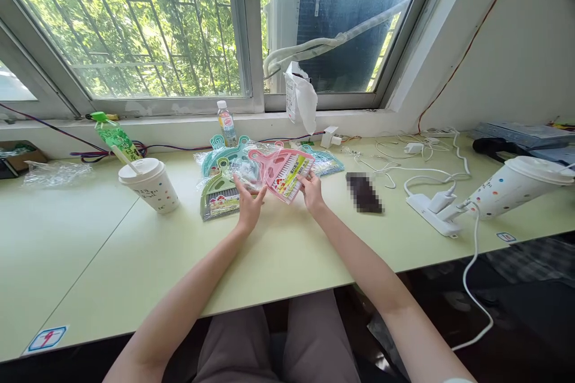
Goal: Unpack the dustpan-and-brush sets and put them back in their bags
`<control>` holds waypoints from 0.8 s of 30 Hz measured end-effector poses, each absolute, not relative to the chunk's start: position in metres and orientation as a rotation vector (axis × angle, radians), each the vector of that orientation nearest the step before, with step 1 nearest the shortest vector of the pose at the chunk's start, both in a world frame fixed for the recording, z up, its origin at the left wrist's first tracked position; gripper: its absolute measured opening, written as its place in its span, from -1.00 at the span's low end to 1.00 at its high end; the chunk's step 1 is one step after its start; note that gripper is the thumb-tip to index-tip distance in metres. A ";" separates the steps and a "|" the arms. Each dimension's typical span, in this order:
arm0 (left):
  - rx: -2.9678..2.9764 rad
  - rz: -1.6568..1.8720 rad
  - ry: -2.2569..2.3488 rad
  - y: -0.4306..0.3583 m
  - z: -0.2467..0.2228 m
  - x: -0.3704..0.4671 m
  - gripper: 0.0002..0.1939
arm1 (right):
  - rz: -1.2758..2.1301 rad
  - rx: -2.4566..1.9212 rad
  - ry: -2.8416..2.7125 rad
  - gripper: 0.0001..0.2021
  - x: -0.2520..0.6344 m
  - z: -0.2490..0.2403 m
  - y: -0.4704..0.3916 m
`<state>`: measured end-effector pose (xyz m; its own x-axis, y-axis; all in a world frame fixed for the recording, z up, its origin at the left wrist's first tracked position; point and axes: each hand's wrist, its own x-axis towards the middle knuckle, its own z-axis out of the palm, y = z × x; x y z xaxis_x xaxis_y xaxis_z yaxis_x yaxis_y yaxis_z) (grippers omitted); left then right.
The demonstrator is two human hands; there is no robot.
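Note:
A pink dustpan and brush set (281, 175) with a printed card is tilted above the table in front of me. My right hand (312, 192) grips its right edge between thumb and fingers. Beside its lower left edge is my left hand (250, 206), with fingers apart and the thumb close to the pink plastic; whether it touches I cannot tell. A green dustpan and brush set (220, 198) lies just left of that hand. Behind it are a teal set (220, 161) in clear wrapping and a blue packaged set (327, 161).
Paper cups stand at left (150, 188) and lean at right (516, 188). A white power strip (433, 215) with cables lies at right, near a pixelated dark object (365, 192). A bottle (227, 124) and a green packet (117, 137) stand toward the window.

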<state>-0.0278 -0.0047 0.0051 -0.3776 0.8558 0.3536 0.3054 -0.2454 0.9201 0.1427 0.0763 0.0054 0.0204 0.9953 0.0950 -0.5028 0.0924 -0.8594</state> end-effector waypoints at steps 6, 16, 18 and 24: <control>1.044 1.685 1.249 -0.004 0.011 -0.027 0.16 | 1.398 -0.701 -0.923 -0.62 0.140 0.009 0.070; 1.188 1.221 1.142 -0.005 0.010 -0.022 0.22 | 1.322 -0.759 -0.971 -0.60 0.136 0.010 0.067; 1.250 1.159 1.190 -0.009 0.014 -0.022 0.10 | 1.309 -0.773 -0.937 -0.59 0.137 0.008 0.069; 1.867 1.371 1.821 -0.022 0.024 -0.025 -0.60 | 1.290 -0.807 -0.929 -0.61 0.139 0.002 0.074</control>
